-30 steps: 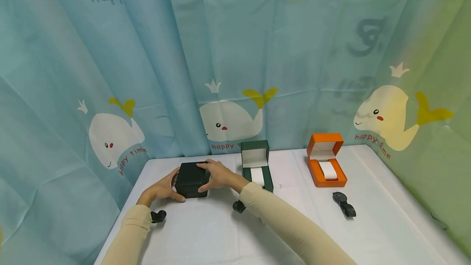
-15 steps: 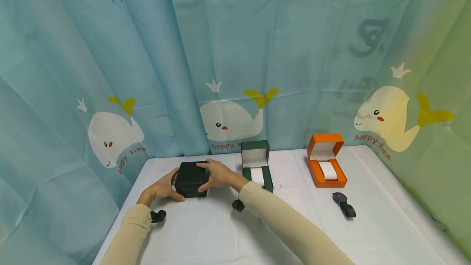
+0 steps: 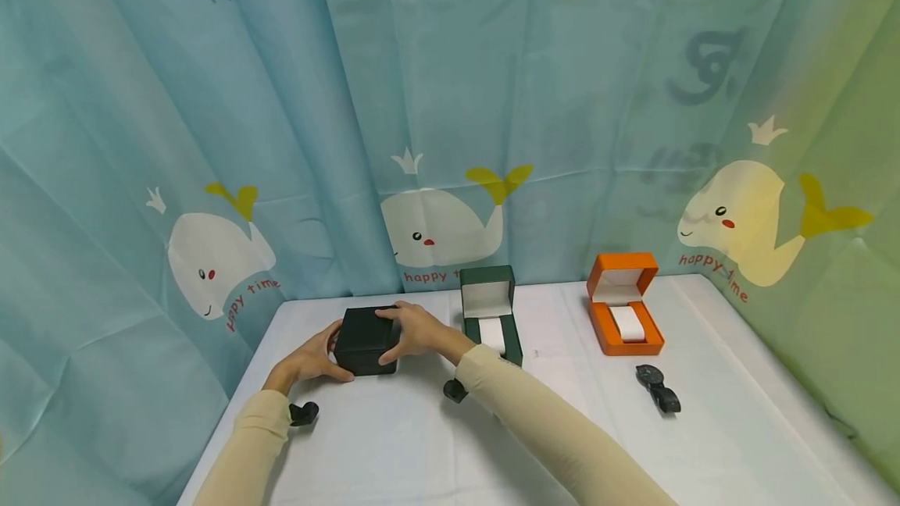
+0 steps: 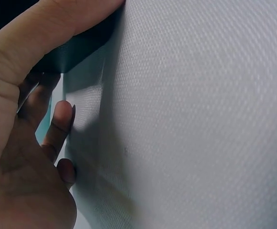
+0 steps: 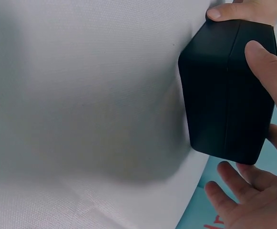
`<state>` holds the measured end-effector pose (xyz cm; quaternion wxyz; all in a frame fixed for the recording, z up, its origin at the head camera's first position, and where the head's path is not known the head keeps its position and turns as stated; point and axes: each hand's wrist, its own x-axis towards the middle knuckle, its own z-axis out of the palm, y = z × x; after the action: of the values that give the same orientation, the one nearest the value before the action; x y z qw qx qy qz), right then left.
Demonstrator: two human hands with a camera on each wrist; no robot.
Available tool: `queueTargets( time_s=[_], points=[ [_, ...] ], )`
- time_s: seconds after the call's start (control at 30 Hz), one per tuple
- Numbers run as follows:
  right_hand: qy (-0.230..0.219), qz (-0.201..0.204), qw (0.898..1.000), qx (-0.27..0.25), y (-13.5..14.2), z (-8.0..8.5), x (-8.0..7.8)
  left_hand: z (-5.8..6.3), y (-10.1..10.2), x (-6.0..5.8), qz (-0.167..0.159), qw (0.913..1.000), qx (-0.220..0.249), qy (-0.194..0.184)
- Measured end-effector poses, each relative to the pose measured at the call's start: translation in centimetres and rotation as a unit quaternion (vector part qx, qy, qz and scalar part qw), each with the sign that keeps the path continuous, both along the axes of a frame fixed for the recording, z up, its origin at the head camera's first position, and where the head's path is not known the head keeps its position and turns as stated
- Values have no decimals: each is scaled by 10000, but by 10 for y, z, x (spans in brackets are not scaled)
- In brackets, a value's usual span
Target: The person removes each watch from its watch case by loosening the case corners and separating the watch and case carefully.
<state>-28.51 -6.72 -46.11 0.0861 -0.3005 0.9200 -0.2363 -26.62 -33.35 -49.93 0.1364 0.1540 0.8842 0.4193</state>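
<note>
A closed black watch box (image 3: 364, 340) sits at the back left of the white table, between both hands. My left hand (image 3: 309, 359) holds its left side, thumb along the front and fingers behind. In the left wrist view, the thumb lies against the dark box (image 4: 64, 55) and the other fingers are partly hidden. My right hand (image 3: 416, 332) grips the box from its right side. The right wrist view shows the right thumb (image 5: 260, 55) on the closed box (image 5: 224, 105), with several fingers spread past its far edge.
To the right stands an open green watch box (image 3: 490, 309) with a white cushion. Farther right is an open orange watch box (image 3: 610, 326), also with a white cushion. A black watch (image 3: 657, 389) lies in front of it. A whale-print curtain (image 3: 450, 100) hangs behind the table.
</note>
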Motion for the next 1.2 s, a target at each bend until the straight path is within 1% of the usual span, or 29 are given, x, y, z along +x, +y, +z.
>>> queueTargets(
  time_s=[0.2, 0.37, 0.43, 0.67, 0.87, 1.2],
  points=[
    [46, 37, 10000, 26, -2, 0, 2, -1, -1, 2, 84, 9999, -80, 23],
    [-49, -17, 10000, 39, -3, -1, 2, -1, -1, 4, 169, 9996, -219, -45],
    [0, -7, 10000, 18, -3, -1, 2, -1, -1, 3, 223, 9994, -239, -71],
    [213, 129, 9997, -26, -1, -1, -1, -1, 1, 3, 256, 9995, -184, -56],
    [247, 150, 9993, -221, 0, -2, -6, -1, 1, 1, 265, 9994, -221, -45],
    [199, 151, 9992, -320, 1, -3, -9, -2, 1, -3, 283, 9991, -302, -50]
  ],
)
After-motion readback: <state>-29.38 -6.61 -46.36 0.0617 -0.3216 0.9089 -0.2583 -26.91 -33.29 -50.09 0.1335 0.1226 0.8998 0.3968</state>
